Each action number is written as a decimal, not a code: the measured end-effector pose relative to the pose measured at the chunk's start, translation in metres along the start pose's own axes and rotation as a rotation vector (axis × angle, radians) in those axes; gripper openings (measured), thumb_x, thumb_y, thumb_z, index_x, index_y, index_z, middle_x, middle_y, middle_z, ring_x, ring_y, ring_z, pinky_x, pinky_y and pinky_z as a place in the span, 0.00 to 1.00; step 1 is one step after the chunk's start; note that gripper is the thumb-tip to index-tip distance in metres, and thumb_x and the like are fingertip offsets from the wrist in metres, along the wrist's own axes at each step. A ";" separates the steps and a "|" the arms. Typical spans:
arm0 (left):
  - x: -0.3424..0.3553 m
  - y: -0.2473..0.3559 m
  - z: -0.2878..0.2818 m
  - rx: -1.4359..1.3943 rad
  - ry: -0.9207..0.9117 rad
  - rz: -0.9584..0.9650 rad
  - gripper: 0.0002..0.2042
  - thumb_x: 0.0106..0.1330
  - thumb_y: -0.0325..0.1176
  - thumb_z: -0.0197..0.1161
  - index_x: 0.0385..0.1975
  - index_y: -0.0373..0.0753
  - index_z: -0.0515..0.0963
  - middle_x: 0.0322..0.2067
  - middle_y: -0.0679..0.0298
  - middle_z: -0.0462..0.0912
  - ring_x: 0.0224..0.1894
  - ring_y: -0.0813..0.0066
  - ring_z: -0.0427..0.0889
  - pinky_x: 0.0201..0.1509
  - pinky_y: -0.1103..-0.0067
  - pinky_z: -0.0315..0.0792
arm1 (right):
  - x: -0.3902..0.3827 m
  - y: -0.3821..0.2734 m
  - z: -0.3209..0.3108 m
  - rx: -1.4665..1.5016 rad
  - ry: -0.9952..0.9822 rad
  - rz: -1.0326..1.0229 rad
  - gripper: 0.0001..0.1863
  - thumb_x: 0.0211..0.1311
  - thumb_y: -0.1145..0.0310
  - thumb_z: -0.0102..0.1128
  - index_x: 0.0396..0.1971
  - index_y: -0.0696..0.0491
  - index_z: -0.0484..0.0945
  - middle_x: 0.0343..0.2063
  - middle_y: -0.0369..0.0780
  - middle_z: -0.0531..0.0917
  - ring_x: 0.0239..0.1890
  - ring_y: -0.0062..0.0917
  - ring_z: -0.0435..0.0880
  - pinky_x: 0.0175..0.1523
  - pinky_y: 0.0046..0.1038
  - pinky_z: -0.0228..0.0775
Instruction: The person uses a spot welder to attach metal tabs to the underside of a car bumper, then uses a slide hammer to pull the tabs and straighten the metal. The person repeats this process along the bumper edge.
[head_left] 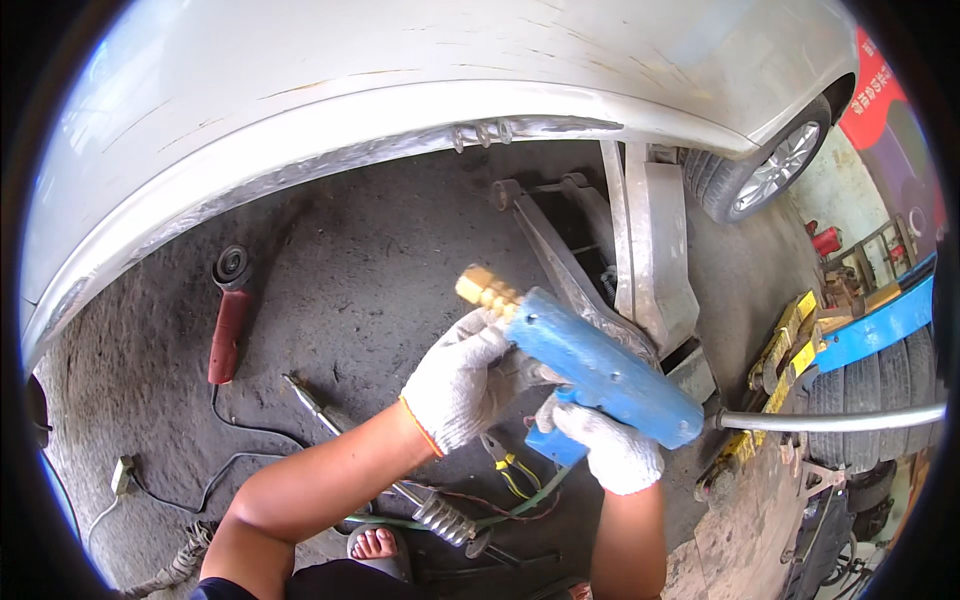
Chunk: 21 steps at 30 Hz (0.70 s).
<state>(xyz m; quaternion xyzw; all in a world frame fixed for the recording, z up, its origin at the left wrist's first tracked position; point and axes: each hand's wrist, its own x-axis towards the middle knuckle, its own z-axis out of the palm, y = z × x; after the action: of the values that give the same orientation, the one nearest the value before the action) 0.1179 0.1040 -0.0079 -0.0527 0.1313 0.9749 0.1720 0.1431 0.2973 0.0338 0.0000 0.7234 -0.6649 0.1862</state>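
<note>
Finger grip of left hand (pixel 462 385) and right hand (pixel 612 445) on blue cylinder (pixel 600 365); may slip against knit gloves (pixel 628 468), dropping toward pliers (pixel 503 462).

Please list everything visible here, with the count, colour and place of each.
car: one, silver, top
wheel: one, black-silver, upper right
tabs: three, silver, car's lower edge
stand: one, grey, below car
grinder: one, red-black, left floor
plug: one, pale, lower left
cord: count unclear, black, lower left
rod: one, silver, lower centre
pliers: one, yellow-black, lower centre
hose: one, green, lower centre
tyres: several, black, right
frame: one, yellow, right
beam: one, blue, right
pole: one, silver, right
poster: one, red-purple, upper right
tool: one, blue, gold end, centre
left hand: one, white glove, on tool
right hand: one, white glove, on tool
forearms: two, bare, bottom
foot: one clear, grey sandal, bottom
</note>
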 end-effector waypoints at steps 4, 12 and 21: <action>0.016 -0.004 -0.002 -0.224 0.139 -0.088 0.09 0.76 0.34 0.52 0.46 0.37 0.75 0.45 0.58 0.82 0.47 0.64 0.83 0.60 0.63 0.76 | 0.006 -0.008 0.013 -0.143 -0.017 0.091 0.12 0.58 0.66 0.72 0.39 0.55 0.83 0.34 0.37 0.86 0.37 0.22 0.85 0.44 0.28 0.79; 0.034 -0.002 0.008 -0.144 0.187 -0.010 0.03 0.71 0.34 0.62 0.37 0.45 0.77 0.30 0.72 0.73 0.27 0.83 0.64 0.29 0.83 0.62 | 0.014 -0.022 0.013 0.113 0.144 -0.187 0.16 0.63 0.74 0.58 0.50 0.60 0.75 0.31 0.44 0.83 0.36 0.28 0.83 0.47 0.33 0.76; 0.055 0.009 0.015 0.211 0.027 0.131 0.03 0.69 0.30 0.61 0.38 0.42 0.75 0.24 0.72 0.72 0.20 0.86 0.60 0.21 0.86 0.56 | 0.048 -0.022 0.006 0.141 0.078 -0.113 0.19 0.63 0.71 0.58 0.52 0.61 0.73 0.32 0.48 0.83 0.37 0.35 0.83 0.48 0.35 0.76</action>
<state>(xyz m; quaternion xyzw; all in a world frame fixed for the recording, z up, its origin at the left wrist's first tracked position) 0.0626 0.1179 0.0007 -0.0385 0.2388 0.9640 0.1109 0.0946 0.2775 0.0414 -0.0019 0.6802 -0.7232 0.1197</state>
